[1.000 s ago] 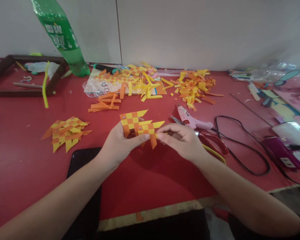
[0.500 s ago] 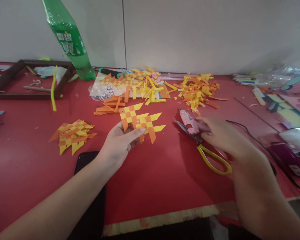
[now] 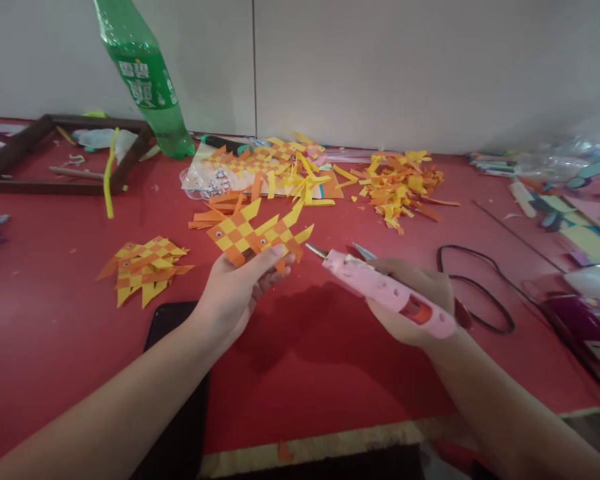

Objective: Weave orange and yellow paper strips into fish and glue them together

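Observation:
My left hand (image 3: 237,285) is closed on two woven orange-and-yellow paper fish (image 3: 254,235) with small googly eyes, held just above the red table (image 3: 305,360). My right hand (image 3: 410,300) grips a pink glue gun (image 3: 387,292), its metal tip pointing left, a short gap from the fish. The gun's black cord (image 3: 473,287) loops on the table to the right. Scissor blade tips (image 3: 364,251) peek out behind the gun.
A pile of finished woven fish (image 3: 143,267) lies at the left. Paper strips and scraps (image 3: 400,183) are heaped at the back centre. A green bottle (image 3: 143,73) and a wooden frame (image 3: 55,153) stand back left. A black phone (image 3: 173,400) lies under my left forearm. Craft clutter (image 3: 570,220) fills the right side.
My right hand left the fish, reached right to the glue gun, picked it up and brought it towards the fish. My left hand tilted the fish.

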`<action>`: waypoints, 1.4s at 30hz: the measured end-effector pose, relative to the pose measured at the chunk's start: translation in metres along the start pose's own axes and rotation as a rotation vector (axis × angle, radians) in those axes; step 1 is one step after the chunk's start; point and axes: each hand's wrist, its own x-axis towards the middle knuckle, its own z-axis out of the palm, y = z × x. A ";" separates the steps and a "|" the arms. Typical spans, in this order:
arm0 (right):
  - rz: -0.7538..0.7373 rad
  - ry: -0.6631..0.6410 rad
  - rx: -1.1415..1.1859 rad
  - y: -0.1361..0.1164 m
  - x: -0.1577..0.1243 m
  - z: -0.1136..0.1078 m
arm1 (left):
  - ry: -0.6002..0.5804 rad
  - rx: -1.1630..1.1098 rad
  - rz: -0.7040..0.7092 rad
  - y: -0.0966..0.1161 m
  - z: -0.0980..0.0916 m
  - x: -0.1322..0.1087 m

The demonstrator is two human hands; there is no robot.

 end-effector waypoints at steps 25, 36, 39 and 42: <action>-0.171 0.027 0.071 -0.011 0.011 0.005 | 0.059 0.288 0.228 -0.004 -0.001 -0.004; -0.189 0.033 0.030 -0.014 0.014 0.004 | 0.051 0.349 0.255 -0.006 -0.003 -0.003; -0.201 0.037 0.018 -0.015 0.015 0.003 | 0.060 0.371 0.257 -0.006 -0.004 -0.004; -0.214 0.036 -0.004 -0.015 0.017 0.001 | 0.070 0.402 0.270 -0.006 -0.004 -0.004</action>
